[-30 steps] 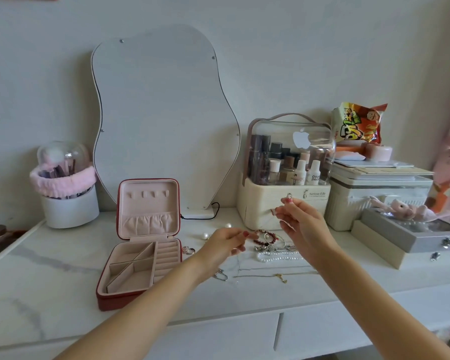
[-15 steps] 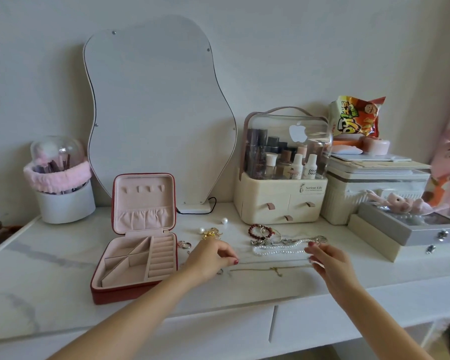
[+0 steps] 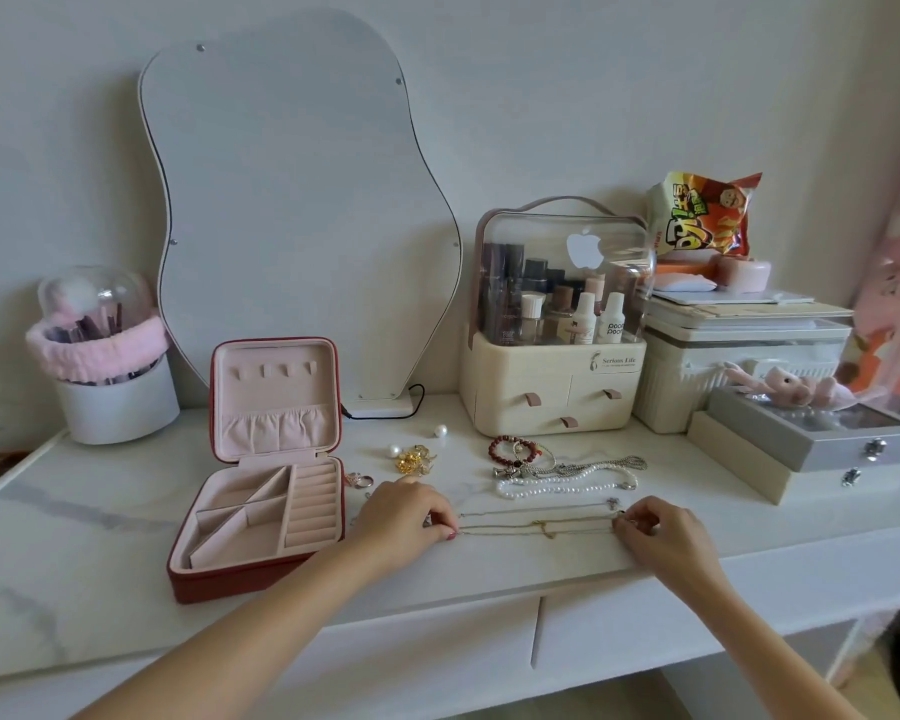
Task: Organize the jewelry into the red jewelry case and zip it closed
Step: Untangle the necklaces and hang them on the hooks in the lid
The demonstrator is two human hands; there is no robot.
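The red jewelry case (image 3: 230, 582) stands open on the white vanity top, its pink lid upright and its compartments bare. A thin gold necklace (image 3: 539, 528) lies stretched on the table right of the case. My left hand (image 3: 404, 511) pinches its left end and my right hand (image 3: 655, 530) pinches its right end. Behind it lie a pearl strand (image 3: 552, 489), a silver chain (image 3: 601, 466), a red bead bracelet (image 3: 513, 450), gold earrings (image 3: 414, 459), two loose pearls (image 3: 440, 431) and a ring (image 3: 359, 479).
A wavy mirror (image 3: 302, 200) leans on the wall behind the case. A brush holder (image 3: 110, 366) stands at the left. A cosmetics organizer (image 3: 557, 324), white storage boxes (image 3: 739, 366) and a grey box (image 3: 822, 439) crowd the back right.
Both hands came down from above the jewelry pile to the table. They spread apart and now pinch the two ends of the gold necklace. The camera tilted down slightly.
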